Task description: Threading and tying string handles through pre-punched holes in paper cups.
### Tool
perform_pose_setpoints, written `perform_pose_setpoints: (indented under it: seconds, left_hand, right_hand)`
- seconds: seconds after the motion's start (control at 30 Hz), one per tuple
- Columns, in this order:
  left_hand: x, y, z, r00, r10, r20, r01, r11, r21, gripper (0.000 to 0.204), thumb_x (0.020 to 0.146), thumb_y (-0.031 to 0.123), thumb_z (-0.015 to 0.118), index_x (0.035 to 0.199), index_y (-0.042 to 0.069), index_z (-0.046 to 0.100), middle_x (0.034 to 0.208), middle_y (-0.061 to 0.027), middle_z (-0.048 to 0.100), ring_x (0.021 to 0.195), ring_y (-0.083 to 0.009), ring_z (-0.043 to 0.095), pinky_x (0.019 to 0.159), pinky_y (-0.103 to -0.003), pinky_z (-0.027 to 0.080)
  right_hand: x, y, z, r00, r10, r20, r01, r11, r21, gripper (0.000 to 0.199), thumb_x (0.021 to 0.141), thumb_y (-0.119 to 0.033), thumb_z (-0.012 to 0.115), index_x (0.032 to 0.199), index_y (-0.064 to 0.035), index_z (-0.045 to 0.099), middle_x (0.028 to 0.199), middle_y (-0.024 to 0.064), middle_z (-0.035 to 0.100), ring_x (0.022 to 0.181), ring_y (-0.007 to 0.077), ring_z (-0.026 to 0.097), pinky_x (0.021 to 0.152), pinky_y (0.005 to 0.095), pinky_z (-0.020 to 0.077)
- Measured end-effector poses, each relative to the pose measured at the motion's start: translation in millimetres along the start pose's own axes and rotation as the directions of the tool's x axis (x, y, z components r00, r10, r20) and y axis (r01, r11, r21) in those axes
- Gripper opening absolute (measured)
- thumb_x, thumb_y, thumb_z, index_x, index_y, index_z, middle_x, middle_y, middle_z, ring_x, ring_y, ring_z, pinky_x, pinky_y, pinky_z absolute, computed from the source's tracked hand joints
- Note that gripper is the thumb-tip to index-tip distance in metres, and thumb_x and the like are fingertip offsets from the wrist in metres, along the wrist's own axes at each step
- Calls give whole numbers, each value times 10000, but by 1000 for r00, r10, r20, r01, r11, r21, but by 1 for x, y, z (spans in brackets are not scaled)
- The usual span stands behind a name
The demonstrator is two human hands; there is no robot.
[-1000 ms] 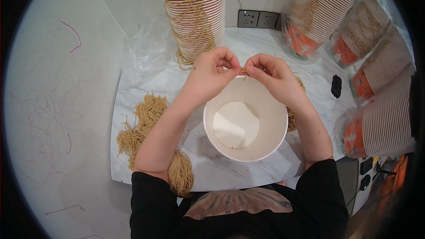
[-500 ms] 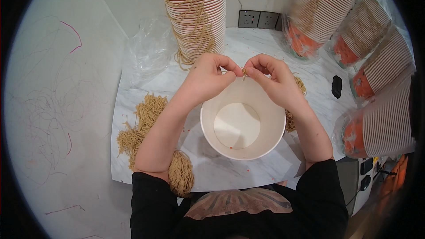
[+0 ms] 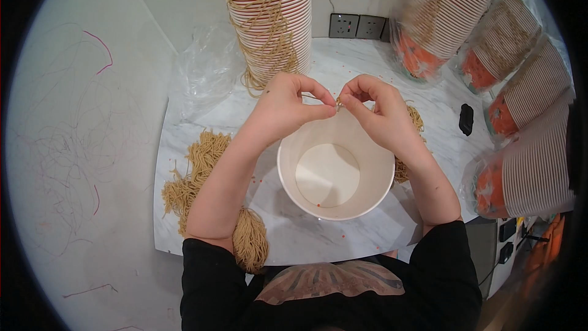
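A white paper bucket (image 3: 327, 209) stands open end up in front of me, its round bottom visible inside. At its far rim, my left hand (image 3: 291, 99) pinches a tan cord (image 3: 339, 103) between thumb and index finger. My right hand (image 3: 375, 103) pinches the same cord just to the right, and the fingertips of both hands almost meet. A short bit of cord shows between them; how it is attached to the rim is hidden. Beside my left forearm lie bundles of tan cord (image 3: 208, 153), and another cord bundle (image 3: 415, 116) shows partly behind my right wrist.
A tall stack of buckets (image 3: 300, 24) with cords hanging down its side stands at the back. Several plastic-wrapped bucket stacks (image 3: 539, 159) line the right. A crumpled clear bag (image 3: 205, 67), a small black object (image 3: 466, 120) and wall sockets (image 3: 344, 26) are also around the marble-patterned table (image 3: 294, 239).
My left fingertips have moved slightly right and down, closer to my right fingertips at the cord. The bucket has shifted very slightly; the rest looks the same.
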State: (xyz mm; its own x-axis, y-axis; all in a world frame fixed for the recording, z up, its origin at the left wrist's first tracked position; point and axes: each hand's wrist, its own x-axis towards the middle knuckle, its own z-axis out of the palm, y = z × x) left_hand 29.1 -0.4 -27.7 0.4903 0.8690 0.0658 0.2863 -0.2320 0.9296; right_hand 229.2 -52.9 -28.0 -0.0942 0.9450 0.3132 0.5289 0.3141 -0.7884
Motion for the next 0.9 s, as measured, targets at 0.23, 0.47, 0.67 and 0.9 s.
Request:
perform_pose_setpoints:
  seconds: [0.23, 0.47, 0.67, 0.9]
  left_hand:
    - [5, -11, 5, 999, 53, -9, -53, 999, -4, 163, 746, 130, 841, 833, 23, 755, 791, 47, 659, 600, -10, 434, 516, -216, 317]
    - [2, -11, 10, 963, 240, -123, -223, 965, 138, 158, 729, 151, 854, 797, 47, 756, 800, 37, 656, 643, -31, 458, 558, -229, 319]
    - [-1, 0, 1, 992, 121, -29, -113, 976, 188, 170, 727, 174, 859, 801, 57, 760, 789, 39, 650, 669, -33, 446, 587, -241, 317]
    - [0, -1, 2, 987, 151, -58, -138, 974, 180, 249, 719, 266, 839, 808, 45, 770, 681, -37, 636, 569, -102, 523, 528, -291, 407]
  right_hand:
    - [0, 0, 0, 1000, -10, 9, 10, 1000, 1, 138, 876, -115, 659, 905, 20, 670, 855, 114, 687, 753, 223, 667, 637, 332, 513]
    - [-1, -8, -3, 1000, 18, 20, -17, 999, -33, 130, 860, -113, 664, 878, 15, 673, 840, 103, 690, 736, 218, 663, 613, 331, 503]
    - [-2, -5, -2, 1000, 0, 10, 0, 999, -39, 129, 862, -123, 667, 881, 4, 678, 832, 95, 691, 717, 217, 649, 588, 333, 476]
    - [-1, -5, -1, 1000, 3, 16, -3, 999, -35, 118, 861, -116, 668, 882, 0, 682, 820, 87, 692, 714, 210, 648, 590, 330, 473]
